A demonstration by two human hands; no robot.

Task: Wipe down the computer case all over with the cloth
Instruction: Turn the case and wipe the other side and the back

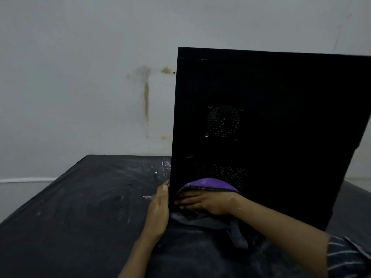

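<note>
A black computer case (281, 97) stands upright on the dark table (70, 217), its vented side panel facing me. My right hand (206, 203) lies flat with straight fingers on a purple and grey cloth (208, 184), pressing it against the lower left of the panel. The cloth's grey end trails down onto the table. My left hand (159, 209) rests with straight fingers against the case's lower left edge.
The table top is scuffed with white marks and smears near the case. A pale stained wall (100, 77) rises right behind the table. The table's left edge runs diagonally toward me. A striped sleeve (349, 257) shows at the bottom right.
</note>
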